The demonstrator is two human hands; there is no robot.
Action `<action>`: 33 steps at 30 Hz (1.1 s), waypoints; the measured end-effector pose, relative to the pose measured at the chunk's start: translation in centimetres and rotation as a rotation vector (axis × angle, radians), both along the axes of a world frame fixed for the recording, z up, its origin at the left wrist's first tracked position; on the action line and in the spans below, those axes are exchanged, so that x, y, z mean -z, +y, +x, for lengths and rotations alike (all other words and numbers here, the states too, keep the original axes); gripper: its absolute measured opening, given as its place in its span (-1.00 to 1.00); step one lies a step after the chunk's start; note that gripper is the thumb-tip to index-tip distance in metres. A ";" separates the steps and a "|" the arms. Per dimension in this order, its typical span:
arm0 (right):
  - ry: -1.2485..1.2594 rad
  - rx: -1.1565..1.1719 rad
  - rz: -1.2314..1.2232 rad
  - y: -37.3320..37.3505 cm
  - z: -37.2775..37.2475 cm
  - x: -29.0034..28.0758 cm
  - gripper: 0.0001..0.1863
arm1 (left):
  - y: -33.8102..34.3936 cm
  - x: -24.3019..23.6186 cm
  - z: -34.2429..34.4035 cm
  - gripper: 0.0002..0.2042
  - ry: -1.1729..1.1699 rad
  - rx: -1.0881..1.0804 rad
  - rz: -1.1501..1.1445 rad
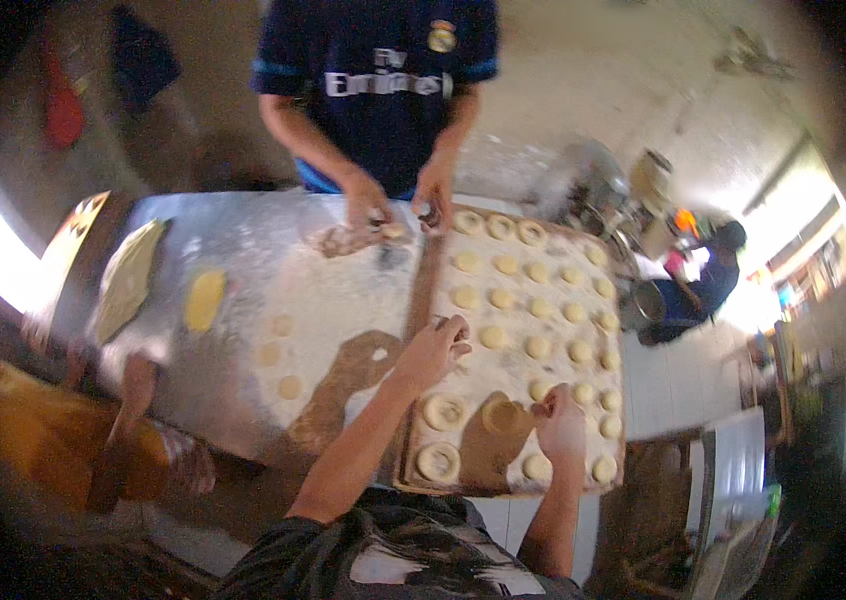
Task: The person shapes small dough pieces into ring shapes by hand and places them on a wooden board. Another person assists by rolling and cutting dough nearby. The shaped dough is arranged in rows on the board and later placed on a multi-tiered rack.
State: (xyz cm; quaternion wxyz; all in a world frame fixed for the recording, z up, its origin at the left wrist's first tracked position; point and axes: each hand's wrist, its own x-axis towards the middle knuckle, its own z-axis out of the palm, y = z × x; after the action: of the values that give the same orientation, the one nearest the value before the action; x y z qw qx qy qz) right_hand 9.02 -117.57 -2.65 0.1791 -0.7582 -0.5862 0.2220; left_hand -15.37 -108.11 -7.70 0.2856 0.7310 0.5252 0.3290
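Observation:
Over the left part of a floured wooden board [415,440], my left hand [433,352] is closed with its fingers curled; what they hold, if anything, is too small to name. My right hand [561,425] is closed in a pinch above the board's near right part, beside a small round dough piece [541,390]; its fingertips hide whatever lies between them. Rows of such dough rounds cover the board. Between my arms lie dough rings, one [443,411] near my left wrist and another [438,462] at the near left corner. A shaded round [503,416] lies nearest my right fingertips.
A floured metal table [173,350] adjoins the board, bearing a large dough slab [130,280] and a yellow dough piece [205,300]. Across it, a person in a dark blue shirt [383,110] handles small pieces. Another person's hand [140,380] rests at the left edge. Someone sits beyond, right.

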 end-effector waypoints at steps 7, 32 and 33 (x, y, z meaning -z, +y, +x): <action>0.393 -0.613 0.073 9.2 -16.5 2.2 -0.54 | -6.3 2.4 -14.4 -0.73 0.116 -0.270 -0.072; 0.820 -0.587 -0.084 12.6 -34.5 0.4 -0.77 | -3.9 -3.4 -26.6 -0.75 -0.703 -0.377 -0.154; 0.832 -0.590 -0.083 12.3 -34.7 0.1 -0.75 | -4.0 -3.6 -26.7 -0.75 -0.713 -0.386 -0.130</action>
State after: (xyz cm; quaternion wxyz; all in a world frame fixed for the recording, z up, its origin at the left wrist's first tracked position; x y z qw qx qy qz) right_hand -25.65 -105.25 -2.79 0.2968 -0.4144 -0.6451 0.5693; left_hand -42.02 -112.09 -4.13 0.4286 0.4394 0.5405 0.5754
